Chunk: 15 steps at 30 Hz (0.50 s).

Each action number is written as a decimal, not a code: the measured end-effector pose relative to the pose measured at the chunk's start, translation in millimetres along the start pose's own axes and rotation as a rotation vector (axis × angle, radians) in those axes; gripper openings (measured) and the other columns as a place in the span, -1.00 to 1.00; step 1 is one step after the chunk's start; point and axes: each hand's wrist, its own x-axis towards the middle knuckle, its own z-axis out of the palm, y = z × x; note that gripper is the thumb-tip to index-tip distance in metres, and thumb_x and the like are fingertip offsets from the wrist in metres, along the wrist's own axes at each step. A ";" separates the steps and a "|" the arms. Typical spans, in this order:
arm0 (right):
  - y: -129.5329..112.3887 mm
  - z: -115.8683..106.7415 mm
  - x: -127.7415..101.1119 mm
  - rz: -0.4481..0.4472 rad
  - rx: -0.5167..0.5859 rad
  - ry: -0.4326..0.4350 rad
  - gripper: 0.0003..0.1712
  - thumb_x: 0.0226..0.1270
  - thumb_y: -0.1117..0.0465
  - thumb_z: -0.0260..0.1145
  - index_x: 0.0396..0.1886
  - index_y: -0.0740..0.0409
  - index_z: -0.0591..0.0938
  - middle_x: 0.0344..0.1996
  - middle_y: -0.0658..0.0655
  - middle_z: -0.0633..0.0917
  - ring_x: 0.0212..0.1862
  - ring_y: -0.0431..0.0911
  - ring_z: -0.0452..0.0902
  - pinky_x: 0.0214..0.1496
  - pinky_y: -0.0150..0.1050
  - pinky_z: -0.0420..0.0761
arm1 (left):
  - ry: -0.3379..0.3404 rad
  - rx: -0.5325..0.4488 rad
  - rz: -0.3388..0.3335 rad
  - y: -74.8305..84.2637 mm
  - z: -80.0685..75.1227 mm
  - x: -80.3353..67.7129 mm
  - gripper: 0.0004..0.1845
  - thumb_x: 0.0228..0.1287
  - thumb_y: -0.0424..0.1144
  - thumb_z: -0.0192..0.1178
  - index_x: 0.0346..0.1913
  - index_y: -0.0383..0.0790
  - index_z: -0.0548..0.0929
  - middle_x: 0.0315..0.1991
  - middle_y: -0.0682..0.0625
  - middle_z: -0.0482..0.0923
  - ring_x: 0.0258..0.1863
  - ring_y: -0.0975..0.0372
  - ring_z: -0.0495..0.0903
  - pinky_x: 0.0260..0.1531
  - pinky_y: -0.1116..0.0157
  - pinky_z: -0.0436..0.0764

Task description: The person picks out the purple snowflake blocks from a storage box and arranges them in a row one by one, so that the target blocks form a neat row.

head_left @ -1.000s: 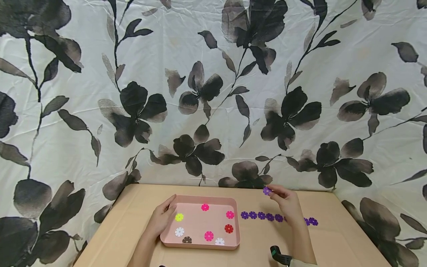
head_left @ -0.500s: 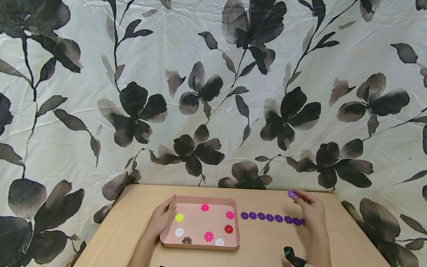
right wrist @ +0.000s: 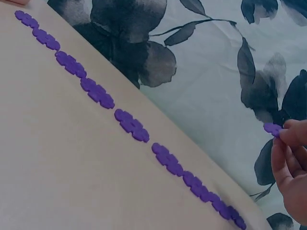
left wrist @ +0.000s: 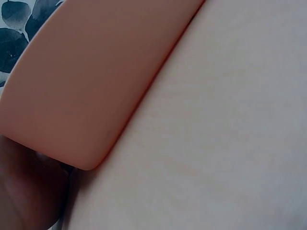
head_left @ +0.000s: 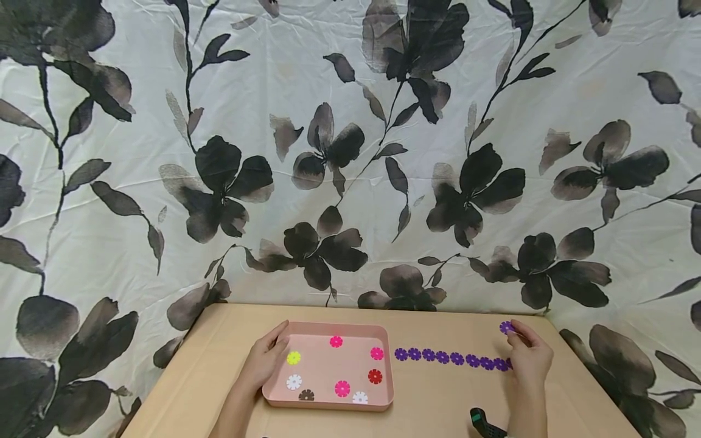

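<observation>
In the head view, my right hand (head_left: 530, 359) pinches a purple flower-shaped disc (head_left: 506, 328) between thumb and fingertips, raised above the board. The right wrist view also shows this disc (right wrist: 272, 128) at the fingertips. Below it runs a row of purple flower-shaped discs (head_left: 457, 359), lying flat; the wrist hides its right end. On the left, my left hand (head_left: 265, 359) holds the left side of a pink tray (head_left: 323, 403). Inside lie loose flower-shaped discs: pink (head_left: 342, 389), red (head_left: 375, 376), yellow (head_left: 293, 358), white (head_left: 294, 382) and brown (head_left: 306, 395).
A tan board (head_left: 427, 401) carries the tray and the row. Behind its far edge hangs a white cloth (head_left: 306, 61) with dark flowers. A black wrist device (head_left: 484, 426) sits by my right wrist.
My right hand has moved rightward along the row with the purple disc, then slightly down toward the right end. My left hand and the tray have stayed in place.
</observation>
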 end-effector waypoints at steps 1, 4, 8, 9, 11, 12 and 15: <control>2.0 -1.2 1.0 0.001 -0.020 0.020 -0.57 0.55 0.29 0.25 0.35 0.17 0.63 -0.29 -0.40 0.64 -0.26 -0.48 0.55 -0.30 -0.65 0.59 | 0.000 0.001 0.000 -0.3 -0.1 -0.1 -0.47 0.65 -0.22 0.05 0.57 -0.18 0.36 0.60 -0.13 0.27 0.63 -0.04 0.12 0.63 -0.01 0.12; 7.3 -6.7 4.6 0.024 -0.025 0.073 -0.58 0.53 0.29 0.26 0.33 0.15 0.65 -0.28 -0.39 0.63 -0.22 -0.48 0.51 -0.31 -0.68 0.57 | -0.001 0.002 0.001 -1.1 -0.2 -0.1 -0.47 0.65 -0.22 0.06 0.57 -0.17 0.36 0.60 -0.13 0.27 0.63 -0.04 0.12 0.63 -0.01 0.12; 14.2 -17.1 11.0 0.069 -0.029 0.118 -0.55 0.52 0.32 0.25 0.35 0.12 0.65 -0.25 -0.41 0.60 -0.16 -0.48 0.45 -0.29 -0.72 0.56 | 0.001 0.008 0.004 -1.1 -0.1 0.2 -0.47 0.64 -0.22 0.06 0.57 -0.18 0.36 0.59 -0.13 0.28 0.63 -0.05 0.13 0.63 -0.01 0.13; 15.6 -19.8 12.5 0.083 -0.017 0.122 -0.54 0.52 0.33 0.25 0.36 0.12 0.64 -0.25 -0.41 0.59 -0.16 -0.48 0.46 -0.27 -0.71 0.58 | 0.002 0.008 0.005 -0.8 -0.1 0.2 -0.47 0.64 -0.23 0.06 0.57 -0.18 0.36 0.59 -0.13 0.28 0.63 -0.05 0.14 0.63 -0.01 0.13; 19.0 -24.5 15.7 0.116 0.038 0.139 -0.52 0.49 0.38 0.25 0.36 0.12 0.64 -0.29 -0.44 0.60 -0.19 -0.50 0.49 -0.27 -0.70 0.62 | 0.003 0.007 0.005 -0.1 -0.1 0.3 -0.47 0.64 -0.23 0.06 0.57 -0.18 0.36 0.59 -0.12 0.28 0.63 -0.05 0.14 0.63 -0.01 0.13; 20.7 -26.5 17.2 0.133 0.067 0.144 -0.51 0.48 0.40 0.25 0.36 0.11 0.64 -0.31 -0.45 0.59 -0.20 -0.51 0.50 -0.27 -0.69 0.63 | 0.002 0.004 0.003 0.2 0.0 0.3 -0.47 0.64 -0.23 0.06 0.57 -0.18 0.36 0.59 -0.12 0.28 0.63 -0.05 0.14 0.63 -0.02 0.13; 24.8 -30.3 20.6 0.163 0.094 0.152 -0.49 0.48 0.42 0.23 0.36 0.08 0.64 -0.26 -0.42 0.60 -0.15 -0.50 0.52 -0.21 -0.69 0.65 | 0.003 -0.001 -0.001 0.6 -0.2 0.1 -0.48 0.65 -0.23 0.05 0.57 -0.17 0.37 0.60 -0.12 0.28 0.63 -0.05 0.13 0.63 -0.01 0.12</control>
